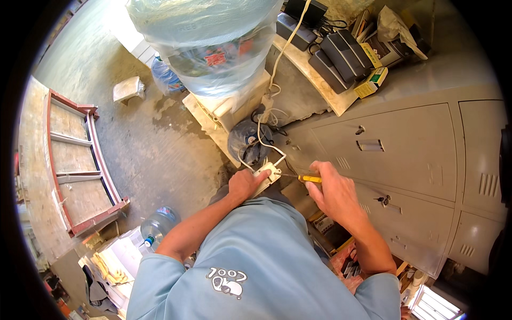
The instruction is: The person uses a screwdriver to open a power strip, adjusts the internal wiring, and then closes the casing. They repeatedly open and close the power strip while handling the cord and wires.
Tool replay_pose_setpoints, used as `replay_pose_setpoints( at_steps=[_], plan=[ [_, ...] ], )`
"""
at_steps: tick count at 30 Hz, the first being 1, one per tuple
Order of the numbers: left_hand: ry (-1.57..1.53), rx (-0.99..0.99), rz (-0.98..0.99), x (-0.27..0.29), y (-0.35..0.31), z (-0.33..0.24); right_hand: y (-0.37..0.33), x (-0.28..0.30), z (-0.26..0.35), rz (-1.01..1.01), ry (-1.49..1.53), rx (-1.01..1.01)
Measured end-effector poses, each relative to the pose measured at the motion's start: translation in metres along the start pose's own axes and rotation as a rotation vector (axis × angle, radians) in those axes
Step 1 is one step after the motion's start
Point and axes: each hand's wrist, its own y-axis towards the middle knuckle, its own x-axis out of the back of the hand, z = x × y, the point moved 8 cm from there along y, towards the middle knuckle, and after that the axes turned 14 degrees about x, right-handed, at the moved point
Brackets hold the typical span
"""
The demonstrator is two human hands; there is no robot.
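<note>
A white electrical box (266,178), like an extension socket, is gripped by my left hand (244,184) in front of my lap, its thumb lying over the top. White cord (279,156) runs from the box's far end. My right hand (336,194) is closed around the yellow handle of a screwdriver (310,178). Its thin shaft points left, and the tip reaches the box's right side; whether it sits in a screw I cannot tell.
Grey metal lockers (394,141) stand close on my right. Ahead is a water dispenser (234,104) under a big wrapped bottle (208,42); a blue water jug (248,140) stands beneath. Black devices (341,56) crowd a shelf. Another jug (159,224) and a framed wooden panel (80,160) are left.
</note>
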Motion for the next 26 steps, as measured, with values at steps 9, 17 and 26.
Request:
replay_pose_setpoints(
  at_steps=[9,17,26],
  plan=[
    [-0.018,-0.019,-0.023,0.002,-0.005,-0.002,-0.017,-0.017,-0.019,0.260,-0.089,-0.308],
    [-0.009,-0.056,-0.021,-0.003,-0.003,-0.004,-0.010,-0.015,-0.011,0.133,-0.075,-0.078],
    [-0.011,-0.037,-0.018,-0.007,0.004,0.000,-0.008,-0.018,-0.016,0.244,0.000,0.033]
  ],
)
